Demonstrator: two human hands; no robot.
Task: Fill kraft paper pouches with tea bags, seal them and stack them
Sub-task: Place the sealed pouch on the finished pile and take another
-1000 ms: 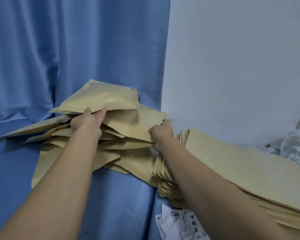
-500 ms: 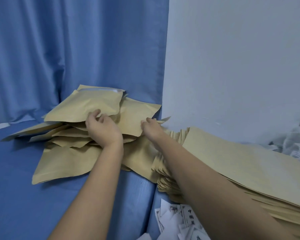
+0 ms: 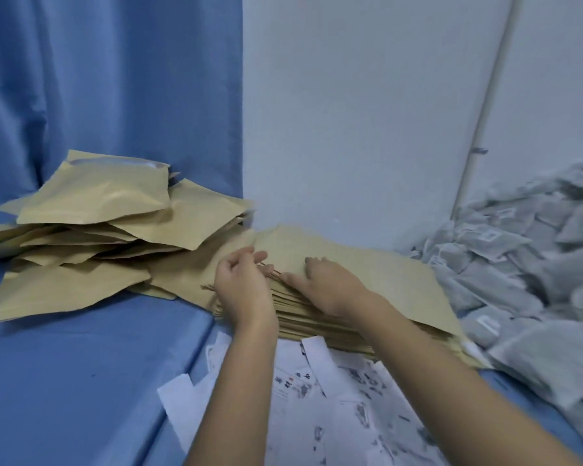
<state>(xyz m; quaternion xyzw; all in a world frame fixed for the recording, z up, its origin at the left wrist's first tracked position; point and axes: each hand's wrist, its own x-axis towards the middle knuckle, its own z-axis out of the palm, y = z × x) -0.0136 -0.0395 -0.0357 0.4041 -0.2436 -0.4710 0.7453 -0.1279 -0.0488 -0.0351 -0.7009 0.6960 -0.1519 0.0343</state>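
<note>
Kraft paper pouches (image 3: 377, 280), flat and apparently unfilled, form a neat stack on the blue-covered counter (image 3: 81, 381), just beyond a scatter of white printed paper slips (image 3: 334, 398) that lies nearest the viewer between the two forearms. The slips reach the stack's near edge, and some run beneath it.

Both hands meet at the stack's left end. The left hand (image 3: 243, 287) stands at the left corner with its fingers curled, the fingertips touching the fanned edges of the upper pouches; whether they pinch one cannot be told. The right hand (image 3: 327, 284) rests palm down on the top pouch, fingers straight and slightly spread, pressing flat on the paper. The two hands are close together but not touching.

To the left of the stack, and a little farther back, a loose pile of filled pouches (image 3: 98, 230) sprawls on the counter, the pouches overlapping at differing angles; the topmost is puffed and shows a pale strip along its far edge. This pile's right edge touches the flat stack. To the right of the stack, a heap of grey-white tea bags (image 3: 535, 280) slopes up against the wall, blurred in places.

Behind everything, a blue curtain (image 3: 115, 79) hangs at the left, a white wall (image 3: 350, 112) fills the centre and right, and a thin white pipe (image 3: 485, 112) runs up it.
</note>
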